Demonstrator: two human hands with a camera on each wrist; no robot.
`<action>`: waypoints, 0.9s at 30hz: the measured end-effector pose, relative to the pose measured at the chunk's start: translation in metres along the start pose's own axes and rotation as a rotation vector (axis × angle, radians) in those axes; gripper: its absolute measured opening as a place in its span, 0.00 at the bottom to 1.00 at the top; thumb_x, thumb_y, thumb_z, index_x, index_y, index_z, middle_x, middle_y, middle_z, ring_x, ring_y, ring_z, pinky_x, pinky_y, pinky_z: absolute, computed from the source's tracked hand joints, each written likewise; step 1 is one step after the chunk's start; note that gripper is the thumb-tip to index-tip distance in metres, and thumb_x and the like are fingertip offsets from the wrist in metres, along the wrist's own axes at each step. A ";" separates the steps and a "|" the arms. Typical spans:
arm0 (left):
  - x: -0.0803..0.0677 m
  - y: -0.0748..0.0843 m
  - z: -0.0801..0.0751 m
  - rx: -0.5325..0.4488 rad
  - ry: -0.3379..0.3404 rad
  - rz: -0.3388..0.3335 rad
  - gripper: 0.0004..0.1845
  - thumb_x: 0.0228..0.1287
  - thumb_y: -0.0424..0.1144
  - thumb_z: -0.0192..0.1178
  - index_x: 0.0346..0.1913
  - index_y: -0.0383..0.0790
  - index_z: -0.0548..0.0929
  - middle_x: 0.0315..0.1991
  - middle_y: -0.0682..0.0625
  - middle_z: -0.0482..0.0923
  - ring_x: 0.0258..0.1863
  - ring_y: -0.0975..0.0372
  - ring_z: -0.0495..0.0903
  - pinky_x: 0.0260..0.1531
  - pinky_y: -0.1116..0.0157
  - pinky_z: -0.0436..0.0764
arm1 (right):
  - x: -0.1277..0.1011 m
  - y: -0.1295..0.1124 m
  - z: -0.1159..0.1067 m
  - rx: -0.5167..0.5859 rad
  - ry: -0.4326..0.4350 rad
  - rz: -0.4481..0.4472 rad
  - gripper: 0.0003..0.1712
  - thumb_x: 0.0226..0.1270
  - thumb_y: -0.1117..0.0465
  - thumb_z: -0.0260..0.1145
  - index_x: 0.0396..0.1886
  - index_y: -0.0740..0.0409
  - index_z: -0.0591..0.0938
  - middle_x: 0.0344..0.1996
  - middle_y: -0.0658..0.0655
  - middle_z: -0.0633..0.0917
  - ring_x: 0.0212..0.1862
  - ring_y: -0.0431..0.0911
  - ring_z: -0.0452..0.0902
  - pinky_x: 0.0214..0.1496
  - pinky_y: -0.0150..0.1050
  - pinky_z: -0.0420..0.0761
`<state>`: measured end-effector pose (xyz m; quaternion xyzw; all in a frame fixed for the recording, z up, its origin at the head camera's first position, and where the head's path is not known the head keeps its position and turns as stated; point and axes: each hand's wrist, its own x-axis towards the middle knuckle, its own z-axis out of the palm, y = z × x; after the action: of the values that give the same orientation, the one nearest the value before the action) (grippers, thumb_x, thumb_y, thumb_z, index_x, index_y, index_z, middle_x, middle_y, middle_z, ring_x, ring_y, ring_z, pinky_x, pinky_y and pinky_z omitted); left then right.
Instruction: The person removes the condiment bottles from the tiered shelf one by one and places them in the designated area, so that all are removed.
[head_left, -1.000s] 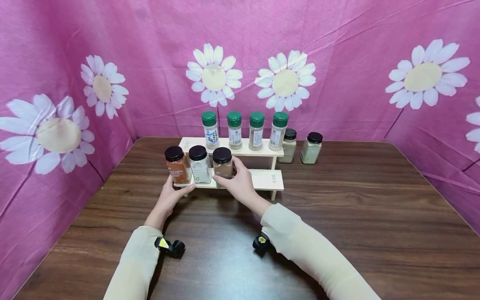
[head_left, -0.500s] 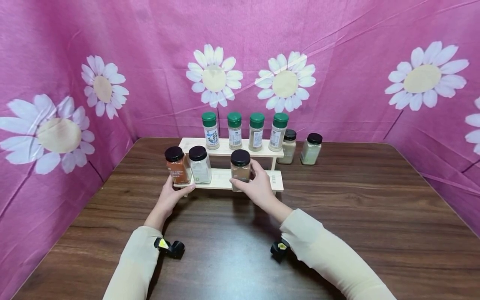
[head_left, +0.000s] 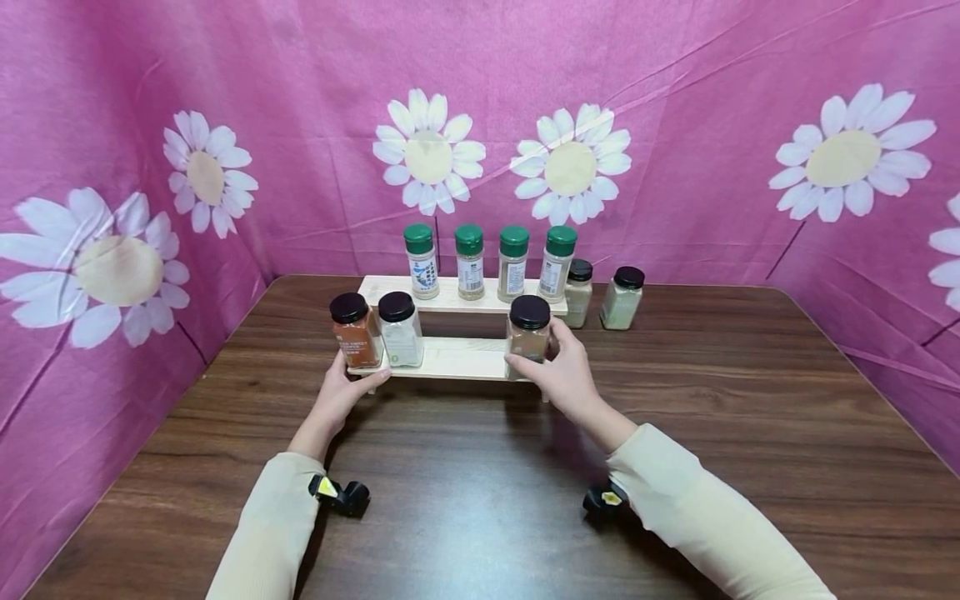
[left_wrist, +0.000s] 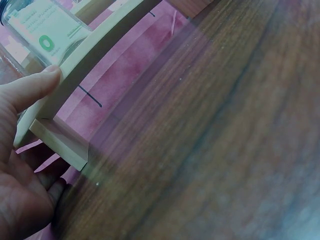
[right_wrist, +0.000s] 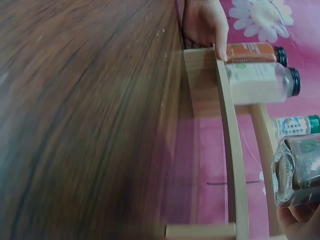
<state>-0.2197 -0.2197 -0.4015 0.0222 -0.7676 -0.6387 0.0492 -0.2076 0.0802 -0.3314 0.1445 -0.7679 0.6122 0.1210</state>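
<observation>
A small two-tier wooden spice rack (head_left: pixel 465 358) stands on the table. My left hand (head_left: pixel 342 395) grips the left end of its lower tier; in the left wrist view the thumb (left_wrist: pixel 37 90) lies on the board's front edge and the fingers reach round the leg. My right hand (head_left: pixel 562 375) holds a black-lidded spice jar (head_left: pixel 528 340) with brownish contents over the right part of that tier, thumb at its front. In the right wrist view its glass base shows, off the board. A red spice jar (head_left: pixel 357 340) and a white-labelled spice jar (head_left: pixel 402 337) stand on the lower tier's left.
Several green-capped shakers (head_left: pixel 470 265) line the upper tier. Behind the rack's right end stands a black-lidded jar (head_left: pixel 579 300), with another jar (head_left: pixel 622 300) of pale green contents to its right. A pink flowered cloth (head_left: pixel 675 208) hangs behind the table (head_left: pixel 720 400).
My right hand has carried the brownish spice jar rightward along the lower tier, away from the white-labelled jar. My left hand has stayed on the rack's left end.
</observation>
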 end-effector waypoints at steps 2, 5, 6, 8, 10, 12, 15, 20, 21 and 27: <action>0.000 0.000 0.000 -0.001 -0.002 0.000 0.38 0.48 0.35 0.64 0.61 0.40 0.55 0.58 0.43 0.58 0.51 0.57 0.59 0.44 0.63 0.62 | 0.001 0.009 -0.006 -0.016 0.011 -0.016 0.28 0.42 0.68 0.70 0.46 0.63 0.70 0.35 0.60 0.79 0.36 0.41 0.72 0.38 0.38 0.72; 0.000 0.000 0.000 -0.005 -0.002 -0.002 0.38 0.48 0.35 0.64 0.61 0.40 0.55 0.58 0.43 0.58 0.51 0.57 0.59 0.43 0.63 0.63 | -0.001 0.011 -0.015 -0.052 0.043 -0.027 0.29 0.41 0.69 0.71 0.46 0.64 0.70 0.33 0.60 0.79 0.33 0.39 0.71 0.35 0.32 0.71; 0.000 0.000 0.000 -0.007 -0.001 -0.003 0.38 0.48 0.35 0.64 0.61 0.40 0.55 0.58 0.43 0.58 0.51 0.57 0.59 0.43 0.63 0.62 | -0.001 0.012 -0.018 -0.056 0.051 -0.026 0.29 0.40 0.69 0.71 0.46 0.64 0.70 0.32 0.60 0.79 0.33 0.39 0.71 0.34 0.31 0.71; 0.000 0.000 0.000 -0.010 0.000 -0.005 0.38 0.48 0.34 0.64 0.62 0.40 0.55 0.58 0.43 0.58 0.52 0.57 0.58 0.45 0.62 0.61 | -0.002 0.013 -0.025 -0.086 0.073 -0.026 0.29 0.40 0.68 0.72 0.45 0.65 0.70 0.30 0.59 0.78 0.31 0.38 0.70 0.33 0.30 0.70; 0.000 0.000 0.000 -0.010 0.000 -0.004 0.39 0.48 0.34 0.64 0.62 0.40 0.55 0.58 0.43 0.57 0.53 0.56 0.58 0.47 0.61 0.60 | -0.003 0.015 -0.032 -0.120 0.087 -0.019 0.28 0.41 0.67 0.71 0.44 0.65 0.70 0.30 0.59 0.78 0.31 0.38 0.69 0.32 0.28 0.70; 0.000 0.000 0.000 -0.009 -0.002 -0.003 0.39 0.48 0.35 0.64 0.62 0.40 0.55 0.59 0.43 0.57 0.54 0.56 0.57 0.49 0.60 0.59 | -0.003 0.016 -0.038 -0.135 0.100 -0.012 0.27 0.41 0.67 0.71 0.43 0.66 0.70 0.30 0.59 0.78 0.30 0.37 0.69 0.31 0.28 0.69; 0.000 0.000 0.000 -0.009 -0.003 -0.002 0.39 0.48 0.35 0.64 0.62 0.40 0.54 0.59 0.43 0.57 0.54 0.56 0.57 0.49 0.60 0.59 | -0.003 0.018 -0.049 -0.147 0.117 -0.011 0.26 0.42 0.68 0.70 0.43 0.68 0.70 0.31 0.60 0.78 0.30 0.37 0.69 0.30 0.28 0.70; 0.000 0.000 0.000 -0.008 -0.006 -0.003 0.39 0.48 0.35 0.63 0.62 0.40 0.54 0.58 0.43 0.57 0.53 0.56 0.58 0.46 0.61 0.60 | -0.001 0.024 -0.063 -0.143 0.143 -0.004 0.26 0.44 0.68 0.69 0.44 0.67 0.70 0.31 0.59 0.78 0.30 0.35 0.71 0.31 0.27 0.70; 0.000 0.000 -0.001 -0.008 -0.006 -0.004 0.39 0.48 0.35 0.63 0.62 0.40 0.54 0.58 0.43 0.57 0.53 0.56 0.58 0.46 0.61 0.61 | -0.001 0.025 -0.065 -0.143 0.148 0.000 0.26 0.44 0.68 0.69 0.44 0.67 0.70 0.31 0.59 0.78 0.30 0.35 0.71 0.31 0.27 0.70; 0.000 0.001 0.000 -0.004 -0.011 -0.004 0.39 0.48 0.35 0.63 0.63 0.40 0.53 0.59 0.43 0.57 0.54 0.56 0.58 0.48 0.61 0.59 | 0.002 0.030 -0.075 -0.141 0.164 0.017 0.26 0.45 0.68 0.69 0.45 0.67 0.70 0.30 0.51 0.77 0.30 0.34 0.70 0.30 0.26 0.70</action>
<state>-0.2198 -0.2197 -0.4007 0.0199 -0.7664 -0.6406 0.0439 -0.2199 0.1595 -0.3411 0.0785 -0.7979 0.5674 0.1880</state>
